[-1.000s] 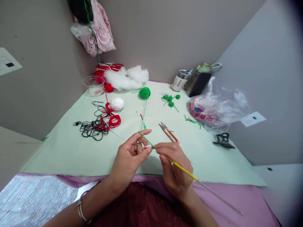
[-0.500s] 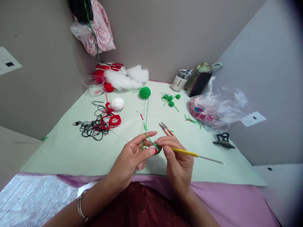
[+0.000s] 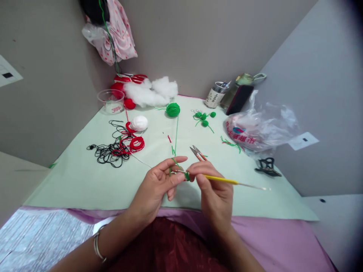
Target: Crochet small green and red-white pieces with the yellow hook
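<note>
Between thumb and fingers, my left hand [image 3: 154,185] pinches a small crochet piece [image 3: 187,176], mostly green where it shows; the rest is covered by my fingers. Green yarn [image 3: 176,139] runs from the green yarn ball [image 3: 172,110] over my raised left index finger to the piece. My right hand [image 3: 215,189] is closed around a yellow-handled crochet hook [image 3: 221,179]. The hook's left metal end lies at the piece beside the yarn, and its other metal end points right. Thread snips [image 3: 198,153] lie just beyond my right fingers.
Tangled black cord [image 3: 112,153], red yarn [image 3: 137,143] and a white yarn ball [image 3: 140,123] lie left. White stuffing [image 3: 153,92] and a clear tub [image 3: 111,101] stand behind. Small green balls [image 3: 204,118], a plastic bag [image 3: 255,128] and a black clip [image 3: 268,167] lie right.
The hook's left end now reaches out past the crochet piece toward the left fingers. Less of the piece's red and white part shows. The view has shifted slightly.
</note>
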